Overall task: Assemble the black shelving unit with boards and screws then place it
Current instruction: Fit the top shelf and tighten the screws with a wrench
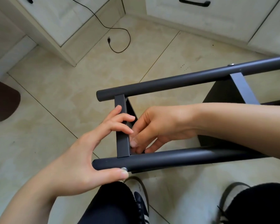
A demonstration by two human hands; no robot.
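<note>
The black shelving unit lies on its side on the tiled floor, with a far round tube point(176, 79) and a near round tube point(168, 159) joined by a flat cross bracket point(122, 143). A silver screw head point(124, 169) sits in the near tube's end. My left hand point(87, 156) spans the frame: its thumb presses at the screw and its fingers rest on the bracket. My right hand point(158, 126) reaches in behind the bracket, fingertips pinched at its inner side; what they hold is hidden. A second bracket point(242, 88) and a black board point(217, 94) lie to the right.
White cabinets point(68, 21) stand at the back, with a black cable point(120, 38) trailing on the tiles. A brown mat point(2, 101) lies at the left edge. My knees and shoes point(139, 199) are just below the near tube.
</note>
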